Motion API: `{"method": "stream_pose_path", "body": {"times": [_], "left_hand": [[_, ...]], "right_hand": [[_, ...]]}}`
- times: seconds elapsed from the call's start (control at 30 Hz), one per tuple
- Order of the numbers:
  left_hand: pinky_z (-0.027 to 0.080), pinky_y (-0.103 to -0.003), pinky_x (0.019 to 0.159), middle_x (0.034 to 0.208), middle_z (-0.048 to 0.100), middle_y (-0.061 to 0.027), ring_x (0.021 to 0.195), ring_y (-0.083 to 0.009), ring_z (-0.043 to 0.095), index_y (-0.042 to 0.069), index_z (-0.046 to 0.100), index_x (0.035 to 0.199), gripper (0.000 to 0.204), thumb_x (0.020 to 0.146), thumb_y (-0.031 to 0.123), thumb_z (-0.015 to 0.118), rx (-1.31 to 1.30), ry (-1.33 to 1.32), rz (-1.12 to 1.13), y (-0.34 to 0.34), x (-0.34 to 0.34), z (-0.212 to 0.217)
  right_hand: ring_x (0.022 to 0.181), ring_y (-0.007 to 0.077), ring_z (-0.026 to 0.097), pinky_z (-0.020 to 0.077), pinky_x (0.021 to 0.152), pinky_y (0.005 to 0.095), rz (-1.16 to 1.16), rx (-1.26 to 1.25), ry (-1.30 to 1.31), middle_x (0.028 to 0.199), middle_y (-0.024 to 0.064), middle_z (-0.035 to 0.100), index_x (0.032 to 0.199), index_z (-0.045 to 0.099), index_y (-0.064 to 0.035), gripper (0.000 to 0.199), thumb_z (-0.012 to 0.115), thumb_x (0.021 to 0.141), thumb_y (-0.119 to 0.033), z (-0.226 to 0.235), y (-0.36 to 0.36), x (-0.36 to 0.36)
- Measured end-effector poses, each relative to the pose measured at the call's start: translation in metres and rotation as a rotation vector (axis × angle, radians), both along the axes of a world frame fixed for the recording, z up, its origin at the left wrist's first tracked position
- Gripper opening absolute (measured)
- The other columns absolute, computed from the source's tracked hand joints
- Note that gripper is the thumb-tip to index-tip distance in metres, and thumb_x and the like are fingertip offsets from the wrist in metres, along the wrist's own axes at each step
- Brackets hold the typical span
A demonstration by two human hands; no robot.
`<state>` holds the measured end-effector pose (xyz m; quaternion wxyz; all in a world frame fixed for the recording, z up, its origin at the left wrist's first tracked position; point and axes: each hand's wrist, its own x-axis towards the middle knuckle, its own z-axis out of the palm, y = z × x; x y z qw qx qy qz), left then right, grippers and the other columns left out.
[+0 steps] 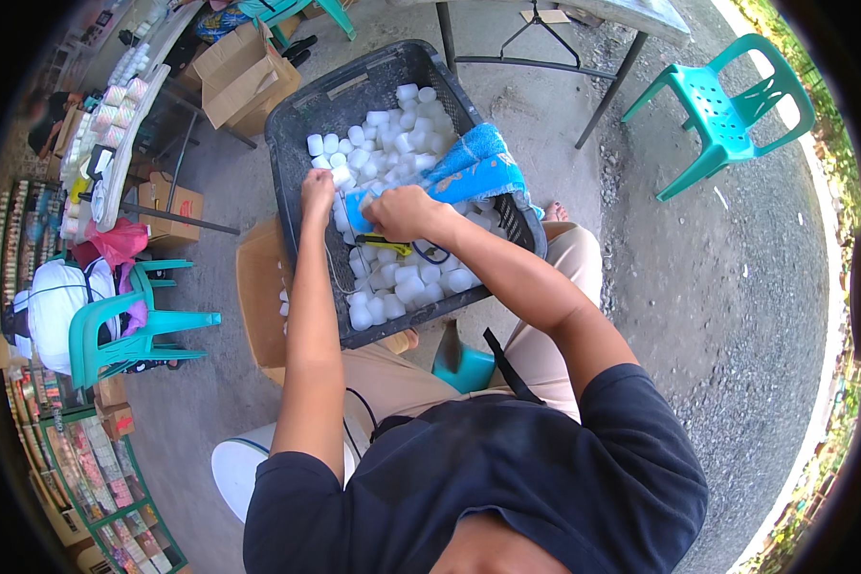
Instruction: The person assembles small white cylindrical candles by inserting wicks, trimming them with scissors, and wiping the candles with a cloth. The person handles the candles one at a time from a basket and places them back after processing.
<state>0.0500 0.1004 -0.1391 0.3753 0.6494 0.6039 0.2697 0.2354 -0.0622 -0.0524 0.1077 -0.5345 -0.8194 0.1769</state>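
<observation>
A black plastic crate [301, 239] sits before me, filled with many small white cylindrical pieces [407, 287]. My left hand [318, 196] is over its left side, fingers closed in a pinch beside some white pieces; what it grips is too small to tell. Closed too, my right hand [399, 212] is over the crate's middle, at a blue patterned cloth [493, 182] draped across the pieces and the right rim. A whitish bit shows at its fingertips, but I cannot make out what it is. Just below that hand lies a yellow-green tool [385, 243], partly hidden, near a dark loop [430, 252].
Under the crate's left side is an open cardboard box [260, 287]. Teal plastic chairs stand at the right [727, 115] and left [134, 320]. A table [631, 14] is ahead; another table [124, 163] at left holds spools. A white round container [241, 475] stands near my left elbow.
</observation>
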Motion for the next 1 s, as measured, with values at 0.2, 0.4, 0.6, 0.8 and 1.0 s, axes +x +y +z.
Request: {"method": "stream_pose_path", "body": {"times": [0.2, 0.4, 0.6, 0.8, 1.0], "left_hand": [[0.025, -0.021, 0.033, 0.097, 0.066, -0.0207, 0.038, -0.007, 0.033, 0.008, 0.052, 0.115, 0.029, 0.096, 0.027, 0.042, -0.54, -0.982, -0.075, -0.062, 0.012, 0.091], [0.025, -0.02, 0.033, 0.09, 0.066, -0.0157, 0.038, -0.0062, 0.034, 0.009, 0.054, 0.112, 0.029, 0.097, 0.028, 0.039, -0.659, -1.105, -0.216, -0.092, 0.014, 0.078], [0.022, -0.02, 0.035, 0.077, 0.06, -0.0089, 0.038, -0.004, 0.03, 0.006, 0.053, 0.108, 0.033, 0.099, 0.033, 0.037, -0.713, -1.215, -0.513, -0.099, 0.037, 0.077], [0.023, -0.018, 0.037, 0.07, 0.047, 0.0009, 0.043, -0.0023, 0.028, 0.005, 0.053, 0.099, 0.049, 0.099, 0.052, 0.037, -0.694, -1.168, -0.55, -0.117, 0.028, 0.106], [0.023, -0.018, 0.037, 0.075, 0.056, 0.0005, 0.046, -0.001, 0.037, 0.008, 0.058, 0.102, 0.05, 0.097, 0.055, 0.041, -0.574, -1.059, -0.368, -0.137, 0.055, 0.103]], "right_hand": [[0.087, 0.0301, 0.068, 0.0541, 0.077, 0.042, -0.548, 0.301, 0.378, 0.091, 0.0108, 0.071, 0.096, 0.07, -0.0165, 0.024, 0.056, 0.078, -0.011, 0.01, 0.003, 0.089], [0.093, 0.0204, 0.066, 0.0553, 0.066, 0.0269, -0.621, -0.5, 0.481, 0.118, 0.0097, 0.065, 0.126, 0.059, -0.0103, 0.06, 0.047, 0.069, 0.007, -0.03, -0.067, 0.2], [0.095, 0.0393, 0.062, 0.0537, 0.08, 0.0425, -1.086, 0.107, 0.22, 0.115, 0.0208, 0.059, 0.116, 0.064, -0.0123, 0.036, 0.058, 0.081, -0.009, -0.115, -0.12, 0.21], [0.129, 0.0306, 0.042, 0.0449, 0.101, 0.0437, -0.512, 0.559, 0.774, 0.137, 0.0186, 0.037, 0.119, 0.059, -0.011, 0.044, 0.074, 0.077, -0.011, 0.052, -0.083, 0.133], [0.103, 0.0168, 0.058, 0.0452, 0.091, 0.0333, -0.361, 0.238, 0.894, 0.117, 0.0147, 0.061, 0.12, 0.056, -0.0014, 0.037, 0.063, 0.086, -0.011, 0.041, -0.053, 0.025]]}}
